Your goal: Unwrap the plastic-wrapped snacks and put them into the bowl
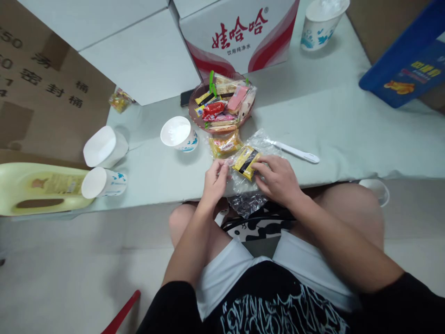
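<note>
At the table's near edge, my left hand point(215, 180) is closed in a pinch on the edge of a clear plastic bag point(247, 204). This crumpled bag spreads under and around a yellow and black snack packet point(246, 162) and hangs over the edge. My right hand point(278, 178) grips the packet's right side with its fingertips. Just beyond my left hand lies an orange-yellow wrapped snack point(225, 144). Behind it stands a pinkish glass bowl point(196, 116) with several wrapped snacks. To the right of the bag is a white plastic-handled utensil point(295, 150), its kind unclear.
A paper cup point(181, 134) stands left of the bowl. Farther left are another cup point(104, 183), a white tub point(106, 146) and a yellow jug point(38, 188). Cartons point(239, 39) line the back. At right are a cup point(321, 28) and a blue container point(399, 60).
</note>
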Motion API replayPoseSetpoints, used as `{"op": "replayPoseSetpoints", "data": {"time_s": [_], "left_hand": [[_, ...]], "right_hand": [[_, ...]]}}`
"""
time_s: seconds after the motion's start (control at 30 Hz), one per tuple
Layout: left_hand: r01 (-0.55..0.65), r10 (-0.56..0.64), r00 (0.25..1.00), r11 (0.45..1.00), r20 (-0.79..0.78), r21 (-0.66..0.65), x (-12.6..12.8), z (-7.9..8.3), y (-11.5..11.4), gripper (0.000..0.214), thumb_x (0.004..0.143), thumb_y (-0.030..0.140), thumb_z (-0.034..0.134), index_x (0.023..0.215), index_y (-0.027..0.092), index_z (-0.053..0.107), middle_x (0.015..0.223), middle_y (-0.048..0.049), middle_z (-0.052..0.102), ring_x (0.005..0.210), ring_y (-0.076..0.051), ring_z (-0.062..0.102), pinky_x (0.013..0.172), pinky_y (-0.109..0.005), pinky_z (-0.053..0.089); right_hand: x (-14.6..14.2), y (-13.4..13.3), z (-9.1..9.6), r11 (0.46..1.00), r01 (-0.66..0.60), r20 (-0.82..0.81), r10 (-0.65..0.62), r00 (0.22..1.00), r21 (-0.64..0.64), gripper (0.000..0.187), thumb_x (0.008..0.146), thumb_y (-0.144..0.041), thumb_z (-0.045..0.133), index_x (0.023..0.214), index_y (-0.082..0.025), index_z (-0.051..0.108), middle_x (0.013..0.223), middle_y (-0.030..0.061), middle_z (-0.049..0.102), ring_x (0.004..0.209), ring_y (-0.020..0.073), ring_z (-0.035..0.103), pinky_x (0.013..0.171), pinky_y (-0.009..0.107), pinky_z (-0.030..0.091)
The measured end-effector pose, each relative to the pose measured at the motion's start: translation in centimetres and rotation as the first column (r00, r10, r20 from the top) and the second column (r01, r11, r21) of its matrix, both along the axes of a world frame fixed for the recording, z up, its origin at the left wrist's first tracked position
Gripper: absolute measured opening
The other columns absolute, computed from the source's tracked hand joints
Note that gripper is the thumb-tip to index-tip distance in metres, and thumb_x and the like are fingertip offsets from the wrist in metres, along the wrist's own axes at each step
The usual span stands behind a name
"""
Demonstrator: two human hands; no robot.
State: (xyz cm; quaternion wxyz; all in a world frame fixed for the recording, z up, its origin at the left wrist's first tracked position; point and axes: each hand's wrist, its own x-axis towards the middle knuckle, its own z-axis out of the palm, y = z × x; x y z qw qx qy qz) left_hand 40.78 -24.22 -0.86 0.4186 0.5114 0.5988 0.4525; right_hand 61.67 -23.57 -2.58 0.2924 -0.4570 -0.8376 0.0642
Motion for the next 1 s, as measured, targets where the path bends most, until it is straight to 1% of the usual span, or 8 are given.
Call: {"op": "replayPoseSetpoints", "data": {"time_s": [0.1,0.17,0.27,0.4,0.53,0.67,0.83,1.0], "left_hand": [[-0.001,0.053,0.942,0.988,0.33,-0.157,0.4,0.2,-0.2,0.035,0.079,0.053,0.071,0.082,0.022,0.054,0.118,-0.0058,0.07,0.093,-0.022,0.069,0.043,-0.02,0.043],[0.057,0.059,0.87,0.974,0.49,-0.219,0.4,0.6,-0.3,0.04,0.074,0.052,0.075,0.081,0.022,0.049,0.12,-0.0061,0.07,0.096,-0.024,0.072,0.038,-0.017,0.033],[0.181,0.037,0.786,0.941,0.617,-0.287,0.3,1.3,-0.3,0.045,0.067,0.049,0.079,0.078,0.022,0.044,0.114,-0.0083,0.073,0.099,-0.03,0.074,0.036,-0.016,0.024],[0.271,0.016,0.763,0.9,0.646,-0.342,0.0,1.9,0.0,0.046,0.06,0.045,0.079,0.073,0.021,0.042,0.111,-0.0097,0.073,0.094,-0.032,0.075,0.036,-0.016,0.019],[0.149,0.094,0.773,0.934,0.627,-0.324,-0.8,2.3,0.6,0.039,0.061,0.038,0.074,0.072,0.021,0.041,0.096,-0.0055,0.072,0.077,-0.023,0.075,0.036,-0.016,0.015],[-0.02,0.216,0.806,0.94,0.551,-0.339,-1.5,2.1,1.3,0.033,0.06,0.035,0.069,0.074,0.021,0.043,0.092,-0.0033,0.07,0.07,-0.018,0.073,0.037,-0.016,0.016],[-0.14,0.31,0.798,0.929,0.516,-0.343,-2.7,1.6,1.3,0.024,0.063,0.032,0.063,0.077,0.02,0.048,0.089,-0.0026,0.071,0.063,-0.014,0.07,0.037,-0.016,0.013],[-0.142,0.263,0.806,0.955,0.53,-0.259,-4.1,2.2,0.8,0.02,0.067,0.033,0.061,0.074,0.02,0.048,0.084,-0.0021,0.069,0.06,-0.014,0.07,0.037,-0.017,0.012]], "right_hand": [[-0.1,0.2,-0.5,0.997,-0.027,-0.013,0.026,1.0,-0.076,0.046,0.085,-0.023,0.064,0.131,-0.028,0.058,0.135,0.0128,0.061,0.123,0.0347,0.055,0.096,0.05,0.047],[0.0,0.4,-0.8,0.993,-0.011,-0.039,0.007,0.999,-0.119,0.053,0.084,-0.025,0.067,0.135,-0.025,0.054,0.138,0.0158,0.058,0.123,0.0371,0.055,0.097,0.053,0.048],[0.3,0.9,-1.0,0.983,-0.022,-0.125,-0.001,0.992,-0.18,0.052,0.084,-0.026,0.068,0.134,-0.026,0.054,0.135,0.0147,0.06,0.118,0.0353,0.06,0.095,0.053,0.051],[1.1,1.7,-0.9,0.953,-0.123,-0.323,0.028,0.946,-0.278,0.044,0.084,-0.027,0.069,0.126,-0.028,0.058,0.121,0.0104,0.067,0.109,0.0305,0.065,0.093,0.049,0.053],[2.2,2.1,-0.9,0.923,-0.21,-0.47,0.037,0.882,-0.322,0.041,0.079,-0.032,0.075,0.118,-0.027,0.063,0.115,0.0075,0.07,0.103,0.0278,0.067,0.091,0.046,0.053],[3.0,2.0,-1.1,0.924,-0.079,-0.54,-0.148,0.829,-0.375,0.042,0.077,-0.044,0.076,0.112,-0.024,0.065,0.109,0.0066,0.072,0.098,0.0278,0.068,0.089,0.046,0.054],[3.3,2.5,-1.7,0.873,0.089,-0.591,-0.395,0.703,-0.479,0.046,0.079,-0.062,0.069,0.101,-0.022,0.065,0.095,0.0058,0.074,0.086,0.0257,0.068,0.078,0.041,0.057],[3.1,2.7,-1.8,0.795,0.043,-0.597,-0.488,0.637,-0.605,0.051,0.078,-0.07,0.067,0.097,-0.023,0.064,0.089,0.0039,0.073,0.076,0.0227,0.069,0.062,0.035,0.058]]}}
